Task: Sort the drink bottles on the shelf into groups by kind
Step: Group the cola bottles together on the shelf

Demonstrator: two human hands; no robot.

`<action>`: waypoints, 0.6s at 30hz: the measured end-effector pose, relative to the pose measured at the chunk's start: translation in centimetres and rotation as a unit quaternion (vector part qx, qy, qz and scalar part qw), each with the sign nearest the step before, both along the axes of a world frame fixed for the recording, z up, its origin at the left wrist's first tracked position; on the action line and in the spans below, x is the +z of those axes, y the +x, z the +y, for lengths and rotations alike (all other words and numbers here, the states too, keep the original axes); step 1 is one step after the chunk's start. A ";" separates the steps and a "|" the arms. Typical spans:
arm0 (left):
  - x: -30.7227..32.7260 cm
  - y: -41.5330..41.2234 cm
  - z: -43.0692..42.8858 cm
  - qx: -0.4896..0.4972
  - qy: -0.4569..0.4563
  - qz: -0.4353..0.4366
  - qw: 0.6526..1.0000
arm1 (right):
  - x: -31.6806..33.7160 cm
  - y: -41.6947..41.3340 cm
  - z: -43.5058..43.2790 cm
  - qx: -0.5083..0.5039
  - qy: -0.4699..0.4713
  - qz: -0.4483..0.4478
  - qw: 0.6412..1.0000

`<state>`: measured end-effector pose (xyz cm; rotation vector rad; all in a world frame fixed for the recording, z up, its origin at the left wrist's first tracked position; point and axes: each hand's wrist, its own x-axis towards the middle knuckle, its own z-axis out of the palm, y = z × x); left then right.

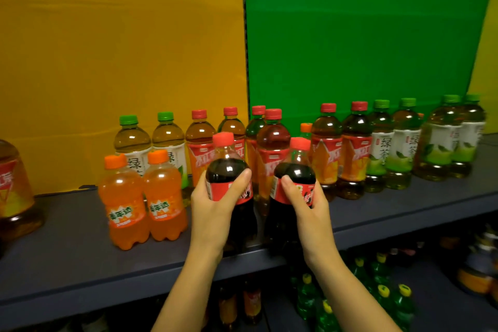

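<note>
on the grey shelf (67,256), its tea bottles (327,148) ranged behind, each hand's grip is clamped around a cola bottle, left hand (213,202), right hand (304,201), likely pairing colas by kind.

Light is moderate and falls from above and in front; small white glints sit on the shoulders of the left dark red-capped cola bottle (227,170) and the right dark red-capped cola bottle (296,172); the flat yellow back panel (121,35) and flat green back panel (363,29) are evenly lit; under the grey metal shelf (67,259) lies deep shadow, its green plastic bottles with yellow caps (305,296) murky. The whole picture is soft; the two orange soda bottles (121,202) look smeared; the amber tea bottle at the left edge (13,186) is stretched and blurred; the shelf's front edge bows.
</note>
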<state>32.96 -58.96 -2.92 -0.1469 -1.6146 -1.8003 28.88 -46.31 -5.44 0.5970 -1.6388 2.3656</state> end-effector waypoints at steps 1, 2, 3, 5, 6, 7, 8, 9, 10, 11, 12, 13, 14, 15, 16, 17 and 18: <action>0.3 -0.2 1.1 -0.009 0.002 0.002 1.000 | 0.2 -0.1 1.3 -0.006 -0.001 -0.002 1.000; 0.7 -0.4 2.2 -0.018 0.004 0.006 1.000 | 0.3 -0.2 2.6 -0.014 -0.002 -0.003 1.000; 0.9 -0.7 3.5 -0.027 0.005 0.010 1.000 | 0.5 -0.3 4.1 -0.024 -0.003 -0.004 1.000; 1.3 -1.4 6.4 -0.040 0.011 0.011 0.999 | 0.6 -0.6 7.4 -0.045 -0.001 -0.003 0.999; 1.4 -1.7 7.9 -0.045 0.016 0.011 0.999 | 0.6 -0.8 9.2 -0.055 0.003 0.001 0.999; 1.4 -2.1 9.5 -0.050 0.021 0.013 0.998 | 0.7 -1.0 11.0 -0.063 0.006 0.003 0.998; 1.4 -2.4 11.3 -0.056 0.027 0.015 0.998 | 0.7 -1.1 12.9 -0.070 0.008 0.003 0.998; 1.3 -2.7 13.0 -0.062 0.033 0.014 0.997 | 0.7 -1.3 14.9 -0.075 0.011 0.004 0.997; 1.3 -2.9 14.2 -0.065 0.039 0.011 0.997 | 0.7 -1.4 16.3 -0.078 0.014 0.004 0.997; 1.2 -3.2 16.0 -0.068 0.044 0.009 0.997 | 0.6 -1.5 18.3 -0.084 0.019 0.005 0.996; 1.2 -3.5 17.6 -0.069 0.050 0.007 0.996 | 0.5 -1.7 20.2 -0.091 0.025 0.006 0.995; 1.0 -3.8 18.8 -0.069 0.051 0.007 0.996 | 0.4 -2.0 21.7 -0.097 0.028 0.006 0.995; 0.8 -4.2 20.6 -0.069 0.051 0.007 0.996 | 0.1 -2.2 23.7 -0.101 0.033 0.005 0.994; 0.5 -4.5 22.3 -0.068 0.053 0.005 0.996 | -0.1 -2.6 25.5 -0.105 0.039 0.007 0.994; 0.2 -4.8 23.8 -0.069 0.056 0.002 0.996 | -0.2 -2.9 27.0 -0.108 0.043 0.006 0.993; -0.2 -5.1 25.1 -0.071 0.059 -0.002 0.996 | -0.4 -3.3 28.4 -0.109 0.045 0.005 0.993; -0.5 -5.5 26.4 -0.075 0.063 -0.008 0.995 | -0.6 -3.6 29.6 -0.109 0.043 0.002 0.993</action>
